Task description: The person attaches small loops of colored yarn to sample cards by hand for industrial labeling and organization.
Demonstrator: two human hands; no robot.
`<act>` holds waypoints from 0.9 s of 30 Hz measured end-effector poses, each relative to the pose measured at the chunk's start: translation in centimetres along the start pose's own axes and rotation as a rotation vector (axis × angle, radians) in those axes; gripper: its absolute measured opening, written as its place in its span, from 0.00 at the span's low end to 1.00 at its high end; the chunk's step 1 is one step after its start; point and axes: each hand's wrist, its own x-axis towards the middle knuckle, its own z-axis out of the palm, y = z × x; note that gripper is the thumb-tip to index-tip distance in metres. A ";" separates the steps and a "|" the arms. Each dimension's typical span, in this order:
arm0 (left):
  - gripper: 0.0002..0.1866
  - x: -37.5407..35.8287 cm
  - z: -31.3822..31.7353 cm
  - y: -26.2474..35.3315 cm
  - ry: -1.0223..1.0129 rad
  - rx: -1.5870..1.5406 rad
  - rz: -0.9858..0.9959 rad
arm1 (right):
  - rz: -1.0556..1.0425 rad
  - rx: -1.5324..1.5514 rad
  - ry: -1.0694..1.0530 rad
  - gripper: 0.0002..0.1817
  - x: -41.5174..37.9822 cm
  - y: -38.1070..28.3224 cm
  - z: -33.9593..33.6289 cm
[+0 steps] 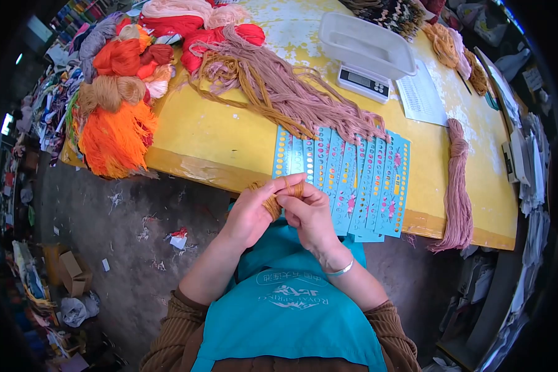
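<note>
My left hand [252, 211] and my right hand [308, 214] meet at the front edge of the table, both closed on a small bundle of golden-brown yarn [271, 203]. Some of its strands loop around the fingers of both hands. Just beyond my hands lie several overlapping blue punched cards [369, 180] with rows of round holes and pink flower prints. A long mauve yarn hank [291, 84] rests across their far ends, with golden-brown strands [254, 111] alongside it.
Orange, red and tan yarn bundles [118, 93] are heaped at the table's left. A digital scale [364, 82] carries a clear plastic tray [366, 46], near a printed sheet [421, 93]. Another mauve hank [457, 186] hangs over the front edge. A cardboard box [74, 273] stands on the floor.
</note>
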 end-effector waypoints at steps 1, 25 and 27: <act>0.29 0.0 -0.1 -0.1 -0.012 -0.007 0.024 | 0.018 0.052 0.003 0.03 0.0 -0.1 0.0; 0.11 -0.4 -1.1 -0.3 0.199 0.241 0.223 | -0.294 -0.255 0.074 0.02 0.0 -0.4 0.3; 0.11 -0.5 -1.4 -0.2 0.228 0.264 0.234 | -0.323 -0.312 0.063 0.03 0.1 -0.5 0.0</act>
